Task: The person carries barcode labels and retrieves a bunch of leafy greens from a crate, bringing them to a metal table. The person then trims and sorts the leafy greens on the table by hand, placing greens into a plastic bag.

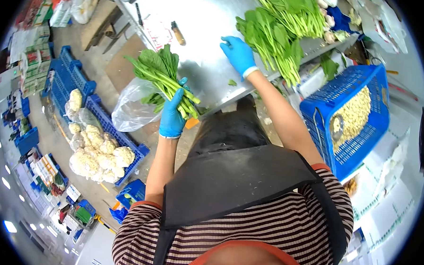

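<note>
My left hand (174, 114), in a blue glove, is closed around the stalks of a bunch of leafy greens (165, 76). The leaves point away from me, and the pale cut stems stick out past my fingers. Over the metal table (201, 56) is my right hand (239, 54), also gloved in blue, with its fingers loosely apart and nothing visible in them. Just to its right lies a large pile of the same greens (285, 36). A clear plastic bag (135, 108) hangs beside the table's left edge, behind the held bunch.
A short wooden-handled tool (178, 34) and a dark pen-like object (139, 14) lie on the table's left side. At right stands a blue basket (312, 106) holding peeled garlic-like pieces and a metal scoop (336, 126). Bagged cauliflowers (95, 148) sit on a blue pallet (138, 150) at left.
</note>
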`<state>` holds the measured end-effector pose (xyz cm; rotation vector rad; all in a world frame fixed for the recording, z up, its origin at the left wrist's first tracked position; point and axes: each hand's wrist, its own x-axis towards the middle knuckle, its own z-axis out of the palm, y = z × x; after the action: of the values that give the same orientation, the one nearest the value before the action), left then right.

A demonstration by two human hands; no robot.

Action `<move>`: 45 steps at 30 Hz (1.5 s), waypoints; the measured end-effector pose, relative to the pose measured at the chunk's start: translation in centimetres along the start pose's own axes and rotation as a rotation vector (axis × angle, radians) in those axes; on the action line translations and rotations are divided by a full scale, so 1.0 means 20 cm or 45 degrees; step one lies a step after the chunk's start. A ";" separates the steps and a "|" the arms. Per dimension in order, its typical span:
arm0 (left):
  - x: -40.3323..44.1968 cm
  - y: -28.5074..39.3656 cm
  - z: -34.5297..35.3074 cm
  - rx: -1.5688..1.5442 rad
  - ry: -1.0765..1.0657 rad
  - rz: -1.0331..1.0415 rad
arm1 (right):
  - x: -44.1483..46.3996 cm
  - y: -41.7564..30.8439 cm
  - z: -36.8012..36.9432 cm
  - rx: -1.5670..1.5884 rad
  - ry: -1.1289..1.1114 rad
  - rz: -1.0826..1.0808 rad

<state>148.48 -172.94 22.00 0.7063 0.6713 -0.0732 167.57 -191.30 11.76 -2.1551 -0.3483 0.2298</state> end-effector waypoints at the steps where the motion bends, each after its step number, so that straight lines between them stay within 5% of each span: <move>1: -0.02 0.03 -0.01 -0.038 -0.025 -0.005 | 0.09 -0.05 0.06 -0.017 -0.007 -0.048; 4: -0.08 0.08 -0.07 -0.052 0.044 0.039 | 0.31 -0.05 0.22 -0.474 0.212 -0.152; 7: -0.14 0.07 -0.14 -0.216 0.063 0.082 | 0.29 -0.15 0.01 -0.652 0.578 -0.246; 11: -0.12 0.01 -0.37 -0.210 -0.011 0.045 | 0.09 -0.05 -0.14 -0.453 0.371 -0.062; 14: -0.08 -0.01 -0.33 -0.308 0.063 0.010 | 0.13 0.01 0.03 -0.470 0.167 -0.055; 17: -0.03 0.02 -0.22 -0.457 -0.007 -0.023 | 0.30 -0.14 0.31 -0.335 0.004 -0.325; 20: 0.05 0.03 -0.16 -0.694 -0.147 -0.091 | 0.45 -0.43 0.49 -0.328 -0.259 -0.059; 25: 0.01 0.11 0.07 -0.671 0.022 -0.098 | 0.65 -0.27 0.79 -0.409 -0.310 0.017; 28: 0.02 0.12 0.09 -0.640 0.015 -0.120 | 0.64 -0.41 0.52 0.127 -0.631 0.359; 31: 0.09 0.10 0.10 -0.669 0.049 -0.173 | 0.46 -0.22 0.36 1.213 -0.541 0.363; 34: 0.13 0.06 0.14 -0.676 0.042 -0.299 | 0.07 -0.15 -0.05 1.110 -0.463 0.337; 38: 0.25 -0.09 0.23 -0.761 -0.002 -0.497 | -0.45 -0.06 -0.35 0.624 0.056 0.430; 42: 0.28 -0.21 0.41 -0.680 -0.077 -0.700 | -0.77 -0.34 -0.60 0.461 0.002 0.621; 45: 0.28 -0.36 0.52 -0.503 -0.226 -0.711 | -0.93 -0.20 -0.55 0.254 0.133 0.232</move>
<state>156.66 -184.02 20.40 0.1161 0.6707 -0.4975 152.50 -203.77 21.99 -1.9924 -0.0654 0.2433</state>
